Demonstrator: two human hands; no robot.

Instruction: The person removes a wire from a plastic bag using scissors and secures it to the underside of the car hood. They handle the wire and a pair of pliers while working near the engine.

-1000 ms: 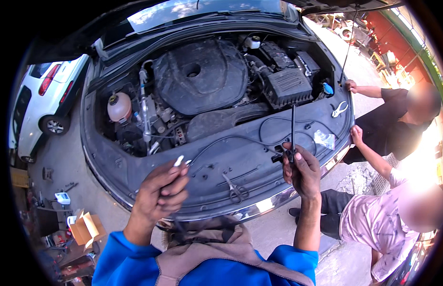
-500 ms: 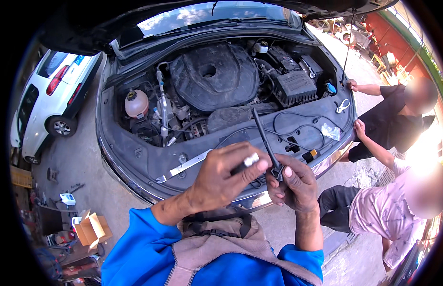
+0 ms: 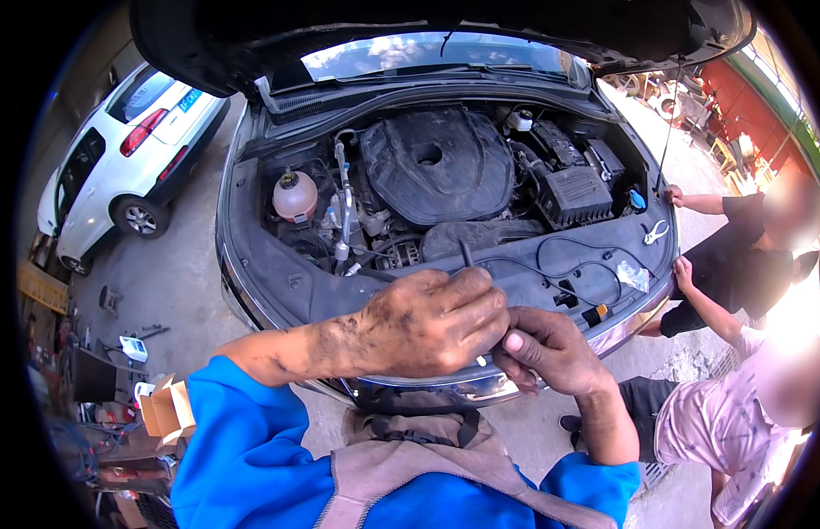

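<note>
My left hand is closed in a fist, back of the hand up, against my right hand. A pale tip shows under its fingers, the end of a small dark cylinder otherwise hidden in the grip. Above the left knuckles the end of a thin black rod sticks up. My right hand is closed, thumb bent over the fingers, on the rod's lower part, which the hands hide. Both hands are over the front edge of a car's engine bay, near a black cable looped on the front panel.
Under the raised hood sit an engine cover and a coolant tank. Pliers and a clear plastic bag lie at the panel's right. Two people stand there. A white car is parked left, above a cardboard box.
My left hand has moved right and closed in against the right hand, covering most of the rod. The flat metal tool on the panel is now hidden. The view has shifted, placing the car further right.
</note>
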